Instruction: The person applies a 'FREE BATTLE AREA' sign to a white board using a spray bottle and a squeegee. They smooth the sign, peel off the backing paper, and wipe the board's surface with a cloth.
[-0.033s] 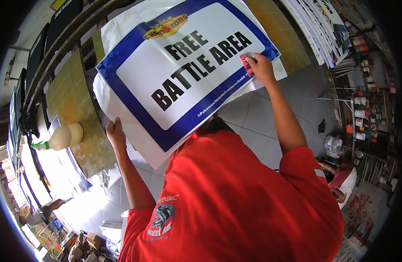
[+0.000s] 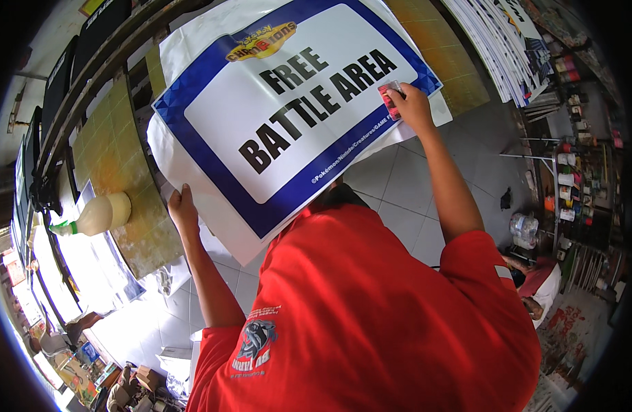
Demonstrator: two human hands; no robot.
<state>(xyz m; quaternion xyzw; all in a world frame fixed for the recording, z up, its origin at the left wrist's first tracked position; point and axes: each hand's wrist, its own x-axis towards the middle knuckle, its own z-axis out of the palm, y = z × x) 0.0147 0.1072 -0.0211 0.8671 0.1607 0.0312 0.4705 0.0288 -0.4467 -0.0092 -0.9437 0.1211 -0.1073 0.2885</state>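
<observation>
A large white sign [image 2: 288, 103] with a blue border and black lettering lies tilted on a bigger white backing sheet [image 2: 172, 165]. My right hand [image 2: 406, 103] is on the sign's right edge, closed on a small pink-red scraper [image 2: 389, 96] pressed flat against the print. My left hand [image 2: 181, 206] grips the lower left edge of the white sheet, fingers curled over it. My red shirt [image 2: 371, 309] fills the lower middle of the view and hides the sign's lower corner.
A yellow-green cutting mat [image 2: 120, 158] covers the table at left, with a cream bottle [image 2: 100, 214] lying on it. Stacked boards [image 2: 508, 41] lean at upper right. Shelves of small bottles [image 2: 577, 172] line the right. Another person [image 2: 539, 285] sits low right on the tiled floor [image 2: 398, 199].
</observation>
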